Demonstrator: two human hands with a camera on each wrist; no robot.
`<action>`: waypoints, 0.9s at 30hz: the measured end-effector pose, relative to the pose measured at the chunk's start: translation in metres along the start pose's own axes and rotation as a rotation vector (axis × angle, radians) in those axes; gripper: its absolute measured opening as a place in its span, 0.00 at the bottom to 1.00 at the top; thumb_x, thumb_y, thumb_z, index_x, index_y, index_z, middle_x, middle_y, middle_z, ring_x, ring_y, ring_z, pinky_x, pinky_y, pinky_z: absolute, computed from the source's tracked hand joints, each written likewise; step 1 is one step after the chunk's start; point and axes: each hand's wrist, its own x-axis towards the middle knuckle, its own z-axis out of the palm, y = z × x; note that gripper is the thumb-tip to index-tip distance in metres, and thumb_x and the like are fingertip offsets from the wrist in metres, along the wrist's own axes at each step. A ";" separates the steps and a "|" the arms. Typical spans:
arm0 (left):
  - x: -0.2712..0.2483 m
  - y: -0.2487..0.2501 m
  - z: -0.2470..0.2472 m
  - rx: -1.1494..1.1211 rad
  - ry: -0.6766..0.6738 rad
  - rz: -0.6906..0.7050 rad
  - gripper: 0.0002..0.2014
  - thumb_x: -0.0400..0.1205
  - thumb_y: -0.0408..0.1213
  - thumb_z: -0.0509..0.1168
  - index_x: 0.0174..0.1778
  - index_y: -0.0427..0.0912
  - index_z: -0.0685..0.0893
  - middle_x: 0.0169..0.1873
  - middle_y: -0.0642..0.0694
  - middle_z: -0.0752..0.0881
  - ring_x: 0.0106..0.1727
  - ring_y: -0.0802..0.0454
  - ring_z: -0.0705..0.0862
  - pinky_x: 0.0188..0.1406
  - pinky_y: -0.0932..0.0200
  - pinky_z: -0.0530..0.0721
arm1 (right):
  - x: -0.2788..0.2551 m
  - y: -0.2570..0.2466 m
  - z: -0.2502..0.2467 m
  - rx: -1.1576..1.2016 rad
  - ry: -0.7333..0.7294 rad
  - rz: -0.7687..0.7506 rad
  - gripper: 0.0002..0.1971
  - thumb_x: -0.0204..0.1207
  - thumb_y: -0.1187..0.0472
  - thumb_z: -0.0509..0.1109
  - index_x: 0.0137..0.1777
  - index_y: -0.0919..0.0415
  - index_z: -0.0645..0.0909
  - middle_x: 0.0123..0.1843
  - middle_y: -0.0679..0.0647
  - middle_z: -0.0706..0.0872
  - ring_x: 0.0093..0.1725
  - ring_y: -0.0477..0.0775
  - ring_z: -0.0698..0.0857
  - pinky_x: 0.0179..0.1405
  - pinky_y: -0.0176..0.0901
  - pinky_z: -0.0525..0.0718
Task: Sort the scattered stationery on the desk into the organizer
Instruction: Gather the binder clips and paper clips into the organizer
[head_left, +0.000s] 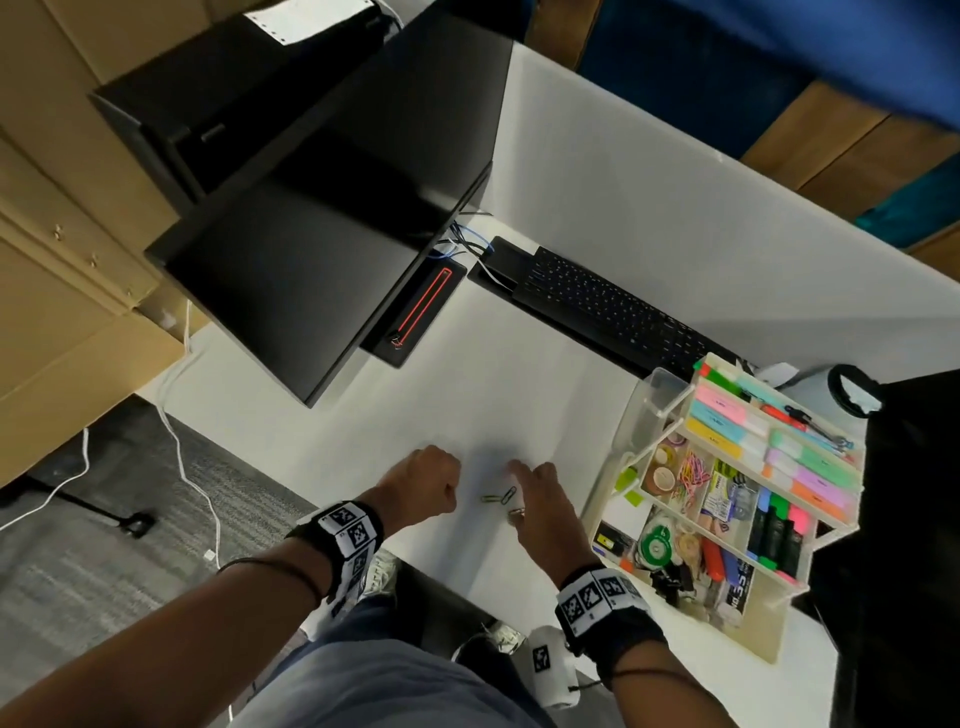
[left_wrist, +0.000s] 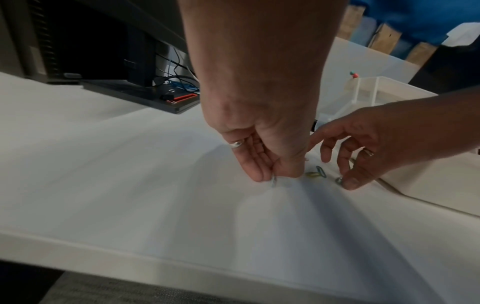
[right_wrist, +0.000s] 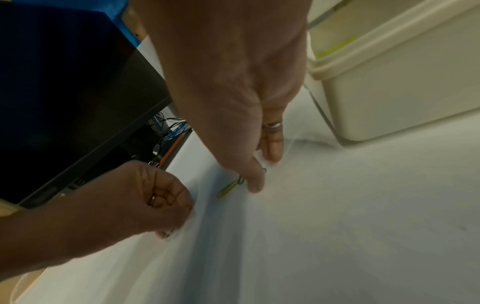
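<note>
Three loose paper clips lie on the white desk between my hands: a yellow-green clip (head_left: 488, 498), a blue clip (head_left: 508, 493) and a brownish clip (head_left: 516, 512). My left hand (head_left: 434, 483) is curled just left of them and pinches a pale paper clip (left_wrist: 274, 182) against the desk. My right hand (head_left: 527, 493) hovers over the loose clips with its fingers spread. Its thumb (left_wrist: 350, 182) touches the desk beside one small clip (left_wrist: 338, 180). The yellow-green clip (right_wrist: 228, 188) lies just left of that thumb. The cream organizer (head_left: 779, 642) stands to the right, full of stationery.
A black keyboard (head_left: 613, 306) lies behind the work area. A black monitor (head_left: 311, 249) and its base (head_left: 415, 317) stand at the back left, with cables beside them. The desk's front edge (left_wrist: 182, 261) runs close under my wrists. The organizer wall (right_wrist: 402, 92) is near my right hand.
</note>
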 end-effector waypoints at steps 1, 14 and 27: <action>0.000 -0.001 -0.001 -0.021 0.007 -0.002 0.02 0.71 0.32 0.73 0.37 0.41 0.88 0.36 0.44 0.90 0.40 0.44 0.88 0.37 0.63 0.78 | 0.005 0.001 -0.002 -0.008 -0.021 0.002 0.34 0.76 0.70 0.78 0.79 0.48 0.73 0.62 0.52 0.72 0.54 0.55 0.85 0.59 0.44 0.87; -0.001 -0.011 -0.002 -0.236 0.018 -0.076 0.20 0.67 0.29 0.79 0.26 0.57 0.77 0.25 0.62 0.81 0.26 0.69 0.79 0.30 0.78 0.73 | 0.033 0.004 -0.001 -0.073 0.070 -0.053 0.04 0.84 0.64 0.69 0.49 0.64 0.84 0.51 0.59 0.83 0.48 0.66 0.86 0.44 0.52 0.82; 0.005 -0.005 -0.021 -0.595 0.134 -0.272 0.06 0.70 0.24 0.78 0.33 0.39 0.90 0.26 0.51 0.88 0.27 0.58 0.83 0.30 0.62 0.83 | 0.041 -0.010 -0.011 -0.219 -0.065 -0.019 0.14 0.84 0.61 0.65 0.66 0.65 0.75 0.66 0.62 0.80 0.63 0.65 0.85 0.57 0.53 0.84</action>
